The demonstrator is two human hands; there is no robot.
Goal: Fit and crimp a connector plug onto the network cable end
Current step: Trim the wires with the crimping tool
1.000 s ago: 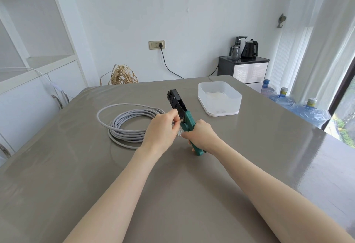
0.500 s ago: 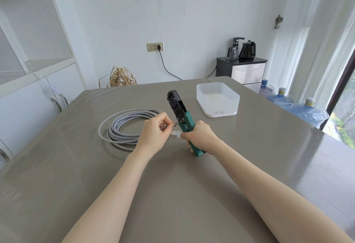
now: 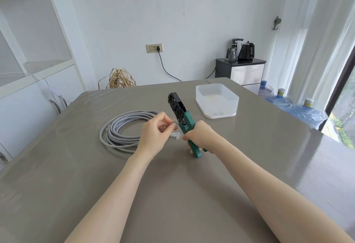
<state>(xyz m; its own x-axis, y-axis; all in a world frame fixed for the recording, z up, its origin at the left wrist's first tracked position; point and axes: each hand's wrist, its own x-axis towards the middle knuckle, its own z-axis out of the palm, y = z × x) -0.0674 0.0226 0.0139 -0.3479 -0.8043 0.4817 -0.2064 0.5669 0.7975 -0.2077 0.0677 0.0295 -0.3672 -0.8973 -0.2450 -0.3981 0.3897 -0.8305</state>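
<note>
A: What do I have on the feed?

B: At a grey table (image 3: 192, 194), I see the right hand (image 3: 201, 136) wrapped tight around the green handles of the crimping tool (image 3: 181, 117), its black head tilted up and away. The left hand (image 3: 153, 137) pinches the stripped cable end (image 3: 173, 123), fine wires fanned out just beside the tool's hinge. The clear connector plug (image 3: 175, 134) sits at the left fingertips, between the two hands; I cannot tell whether the wires are in it.

A: Room to work?

B: Plenty. The coiled grey cable (image 3: 119, 133) lies left of the hands, near the table's left edge. The white plastic bin (image 3: 217, 100) stands well apart, toward the far right corner. The near half of the tabletop holds only both forearms.
</note>
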